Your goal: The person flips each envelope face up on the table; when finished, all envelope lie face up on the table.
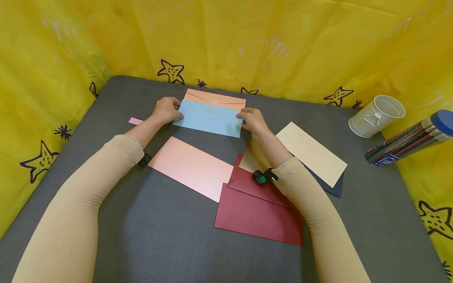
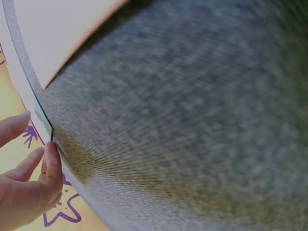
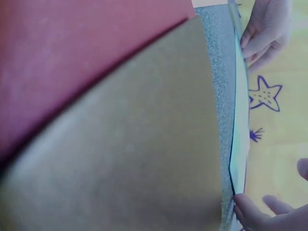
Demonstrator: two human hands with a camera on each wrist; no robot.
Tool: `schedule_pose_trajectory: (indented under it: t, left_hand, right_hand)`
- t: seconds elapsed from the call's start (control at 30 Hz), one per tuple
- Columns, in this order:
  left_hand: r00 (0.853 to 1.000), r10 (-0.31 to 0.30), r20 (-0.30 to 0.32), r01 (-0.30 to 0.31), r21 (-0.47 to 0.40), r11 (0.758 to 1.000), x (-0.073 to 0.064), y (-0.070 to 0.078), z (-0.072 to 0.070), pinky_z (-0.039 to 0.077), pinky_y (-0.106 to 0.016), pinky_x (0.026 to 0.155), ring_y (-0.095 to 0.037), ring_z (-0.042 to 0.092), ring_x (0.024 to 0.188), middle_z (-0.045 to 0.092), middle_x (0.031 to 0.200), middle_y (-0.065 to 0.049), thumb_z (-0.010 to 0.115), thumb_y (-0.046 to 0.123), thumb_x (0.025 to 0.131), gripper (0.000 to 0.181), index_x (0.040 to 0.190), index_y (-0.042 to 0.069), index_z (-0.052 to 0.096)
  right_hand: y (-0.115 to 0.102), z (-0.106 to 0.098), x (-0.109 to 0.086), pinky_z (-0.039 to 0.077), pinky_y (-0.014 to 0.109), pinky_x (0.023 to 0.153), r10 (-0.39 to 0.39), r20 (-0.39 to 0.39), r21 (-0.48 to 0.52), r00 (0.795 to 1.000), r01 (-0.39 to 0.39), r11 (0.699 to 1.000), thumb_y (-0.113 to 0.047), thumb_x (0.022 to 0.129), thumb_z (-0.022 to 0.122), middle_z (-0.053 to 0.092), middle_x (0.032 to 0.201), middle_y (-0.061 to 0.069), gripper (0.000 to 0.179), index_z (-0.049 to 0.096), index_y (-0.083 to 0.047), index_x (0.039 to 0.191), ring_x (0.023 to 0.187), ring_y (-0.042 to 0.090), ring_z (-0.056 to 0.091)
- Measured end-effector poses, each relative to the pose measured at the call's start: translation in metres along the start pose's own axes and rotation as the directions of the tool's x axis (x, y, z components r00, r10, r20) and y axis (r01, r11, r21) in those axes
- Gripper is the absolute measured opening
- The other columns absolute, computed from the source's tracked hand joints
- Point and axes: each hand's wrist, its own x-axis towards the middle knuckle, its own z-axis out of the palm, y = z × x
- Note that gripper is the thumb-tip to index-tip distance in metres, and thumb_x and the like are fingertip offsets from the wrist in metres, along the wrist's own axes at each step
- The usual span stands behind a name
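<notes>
A light blue envelope (image 1: 209, 120) overlaps the lower part of a peach envelope (image 1: 216, 98) near the back of the table. My left hand (image 1: 167, 110) grips its left end, thumb at the near corner. At the opposite end, my right hand (image 1: 253, 121) pinches the edge. The left wrist view has the left hand (image 2: 33, 178) with fingertips right at the envelope's corner. Seen from the right wrist, the right hand (image 3: 274, 214) touches the near end of the pale envelope strip (image 3: 239, 130), and the left hand (image 3: 267, 36) is at its far end.
A pink envelope (image 1: 194, 167) lies in front. Dark red envelopes (image 1: 260, 214) and a tan one (image 1: 249, 157) overlap under my right forearm. Rightward are a cream envelope (image 1: 311, 153) over a navy one (image 1: 336, 188), a white metal mug (image 1: 375, 116) and a pencil tube (image 1: 407, 139).
</notes>
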Motion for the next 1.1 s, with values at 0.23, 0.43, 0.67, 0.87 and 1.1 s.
schedule_pose_trajectory:
  t: [0.23,0.43,0.67,0.87,1.1]
  left_hand:
    - [0.995,0.098,-0.007,-0.098,-0.059,0.993,-0.004,0.012,0.002,0.042,-0.050,0.105,-0.038,0.048,0.121,0.053,0.133,-0.026,0.069,0.013,0.088,0.053,0.136,-0.002,0.053]
    - [0.964,0.252,0.088,-0.244,-0.094,0.965,-0.010,0.026,0.006,0.048,-0.047,0.101,-0.035,0.055,0.120,0.057,0.132,-0.020,0.070,0.013,0.088,0.048,0.133,0.002,0.058]
    - [0.819,0.483,0.311,-0.484,-0.079,0.872,-0.032,0.036,0.020,0.056,-0.040,0.087,-0.026,0.065,0.103,0.070,0.118,-0.013,0.077,0.012,0.084,0.036,0.118,0.006,0.069]
    - [0.722,0.530,0.445,-0.548,-0.099,0.830,-0.051,0.035,0.032,0.054,-0.038,0.091,-0.022,0.064,0.100,0.072,0.114,-0.007,0.081,0.015,0.079,0.037,0.114,0.009,0.072]
    - [0.664,0.556,0.500,-0.599,-0.090,0.796,-0.061,0.030,0.038,0.050,-0.039,0.091,-0.023,0.059,0.098,0.069,0.110,-0.008,0.086,0.015,0.074,0.041,0.112,0.007,0.071]
  right_hand:
    - [-0.002,-0.004,-0.005,0.040,0.042,0.117,-0.051,0.013,-0.006,0.999,0.051,0.999,-0.011,0.098,0.054,0.042,0.153,0.014,0.049,0.045,-0.001,0.146,0.142,0.029,0.042]
    - [-0.004,-0.006,-0.012,0.045,0.043,0.113,-0.123,0.058,-0.031,0.991,0.125,0.992,-0.009,0.097,0.056,0.047,0.147,0.017,0.043,0.051,0.000,0.139,0.128,0.030,0.052]
    - [0.003,-0.003,-0.026,0.050,0.043,0.106,-0.170,0.281,-0.208,0.945,0.233,0.950,-0.008,0.095,0.058,0.054,0.141,0.020,0.041,0.053,0.003,0.135,0.118,0.028,0.058]
    - [0.016,0.006,-0.042,0.053,0.038,0.100,-0.130,0.502,-0.341,0.855,0.334,0.879,-0.009,0.092,0.063,0.059,0.132,0.019,0.039,0.058,0.000,0.129,0.118,0.030,0.060]
    - [0.026,0.015,-0.051,0.053,0.035,0.099,-0.091,0.605,-0.396,0.791,0.398,0.827,-0.008,0.090,0.067,0.061,0.130,0.018,0.039,0.059,0.000,0.127,0.117,0.030,0.063]
